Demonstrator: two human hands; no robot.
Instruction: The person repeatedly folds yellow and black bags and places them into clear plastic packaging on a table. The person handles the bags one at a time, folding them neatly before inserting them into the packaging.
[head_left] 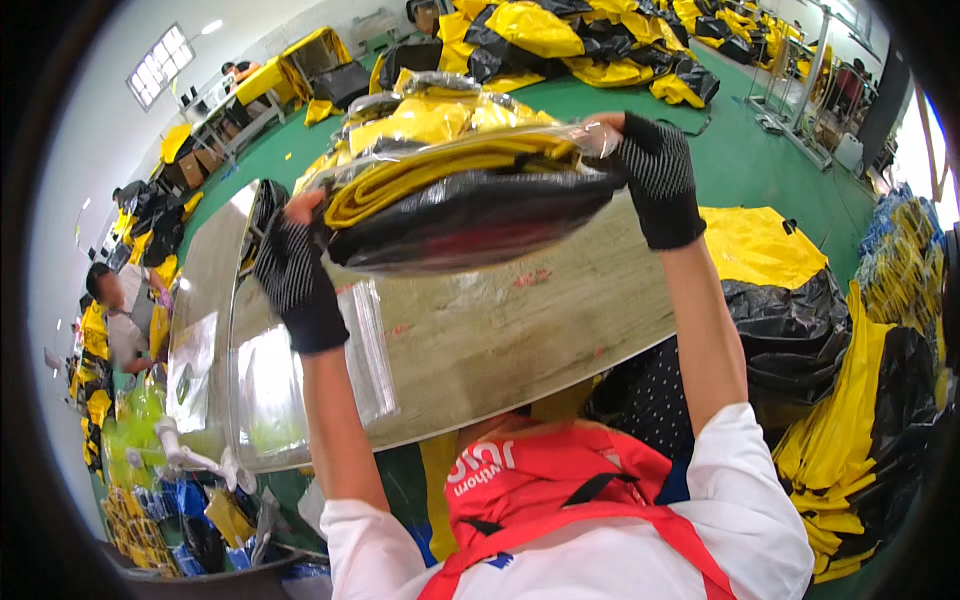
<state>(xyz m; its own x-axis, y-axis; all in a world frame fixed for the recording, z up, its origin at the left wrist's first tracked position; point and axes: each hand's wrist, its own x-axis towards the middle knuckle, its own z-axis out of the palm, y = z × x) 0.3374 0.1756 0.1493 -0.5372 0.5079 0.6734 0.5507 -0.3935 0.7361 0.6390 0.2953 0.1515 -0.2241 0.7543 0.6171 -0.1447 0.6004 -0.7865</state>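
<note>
A clear plastic bag point(468, 222) with a folded yellow and black sheet inside is held up above the table, at chest height or higher. My left hand point(297, 275), in a black half-finger glove with grey stripes, is closed on the bag's left upper corner. At the opposite corner my right hand point(660, 175), gloved alike, grips the film with its fingertips. Directly behind the bag, more packed yellow and black bundles point(425, 118) are piled, partly hidden by it. Flat clear plastic bags point(275, 395) lie on the left part of the worktable point(500, 335).
Yellow and black sheeting point(775, 275) is heaped to the right, and more piles point(560, 45) lie on the green floor ahead. A bin point(185, 545) of packed pieces stands at lower left. A co-worker point(125, 310) is at the left, beyond the table.
</note>
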